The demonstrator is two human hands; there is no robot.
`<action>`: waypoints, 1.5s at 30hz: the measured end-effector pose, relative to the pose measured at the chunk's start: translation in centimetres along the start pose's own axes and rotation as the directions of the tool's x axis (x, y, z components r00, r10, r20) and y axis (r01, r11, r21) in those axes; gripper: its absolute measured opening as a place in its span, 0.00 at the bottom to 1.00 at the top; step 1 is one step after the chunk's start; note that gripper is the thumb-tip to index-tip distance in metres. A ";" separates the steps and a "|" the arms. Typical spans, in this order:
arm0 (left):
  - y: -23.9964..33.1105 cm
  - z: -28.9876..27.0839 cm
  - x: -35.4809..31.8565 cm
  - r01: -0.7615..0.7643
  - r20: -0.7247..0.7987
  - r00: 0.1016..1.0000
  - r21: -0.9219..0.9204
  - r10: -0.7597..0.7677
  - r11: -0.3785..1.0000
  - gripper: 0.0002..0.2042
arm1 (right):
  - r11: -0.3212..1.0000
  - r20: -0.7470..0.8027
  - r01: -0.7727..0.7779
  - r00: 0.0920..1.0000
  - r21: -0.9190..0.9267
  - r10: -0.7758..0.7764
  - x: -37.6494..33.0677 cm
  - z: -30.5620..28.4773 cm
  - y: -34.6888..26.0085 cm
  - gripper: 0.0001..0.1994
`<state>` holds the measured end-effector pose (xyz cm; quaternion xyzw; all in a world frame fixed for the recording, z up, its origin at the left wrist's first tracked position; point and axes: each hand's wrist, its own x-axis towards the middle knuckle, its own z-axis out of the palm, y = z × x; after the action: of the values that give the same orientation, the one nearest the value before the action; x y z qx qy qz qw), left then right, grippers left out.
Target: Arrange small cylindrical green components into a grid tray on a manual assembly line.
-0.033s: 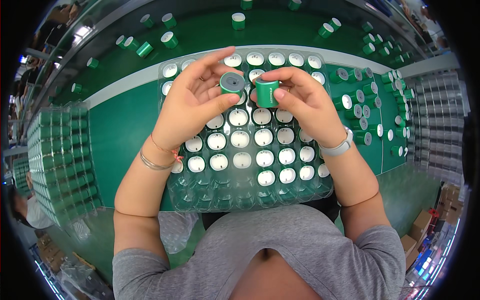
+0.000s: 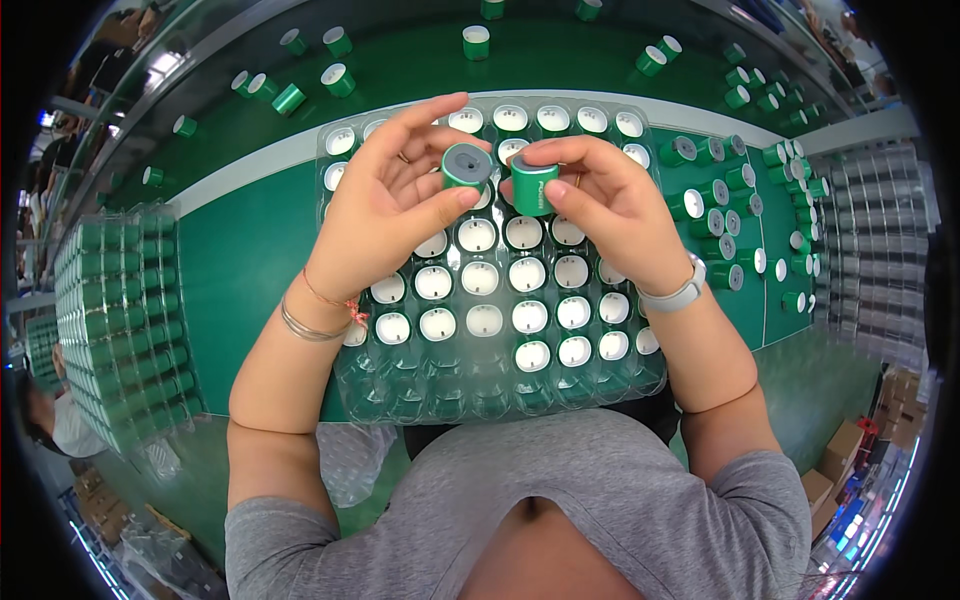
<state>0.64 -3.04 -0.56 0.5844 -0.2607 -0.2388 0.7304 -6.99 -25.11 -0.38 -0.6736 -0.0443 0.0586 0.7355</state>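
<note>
A: What is held, and where?
B: Near the upper centre of the frame, a first green cylinder (image 2: 466, 166) is gripped between the thumb and fingers of the left hand (image 2: 395, 190), its grey end turned up toward the viewer. Just to its right, a second green cylinder (image 2: 534, 190) is pinched upright by the fingers of the right hand (image 2: 610, 195). The two are kept slightly apart.
A: What is seen beneath?
B: A clear plastic tray (image 2: 440, 375), set mid-frame on the green tabletop (image 2: 240, 290). Many of its pockets are filled with white-topped cylinders (image 2: 480, 278).
A: And around it?
B: Loose cylinders (image 2: 716, 222) are scattered at the right; stacked trays are seen at the far left (image 2: 125, 325) and far right (image 2: 868, 255).
</note>
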 end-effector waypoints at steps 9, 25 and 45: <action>-1.0 0.2 -0.2 -0.237 0.180 0.961 0.161 0.208 0.958 0.28 | 0.968 -0.061 0.239 0.968 -0.076 -0.244 0.0 0.9 0.5 0.31; -1.3 0.4 0.1 -0.407 0.302 0.898 0.289 0.321 0.867 0.29 | 0.913 -0.043 0.312 0.942 -0.262 -0.334 0.2 0.7 0.8 0.28; -1.7 0.4 -0.2 -0.287 0.197 0.952 0.305 0.235 0.908 0.30 | 0.667 0.229 0.534 0.839 -0.519 -0.493 -0.1 0.7 0.2 0.23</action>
<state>0.18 -3.54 -2.13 0.6375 -0.4291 -0.1364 0.6252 -7.17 -24.38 -0.48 -0.8172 -0.2727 -0.1432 0.4871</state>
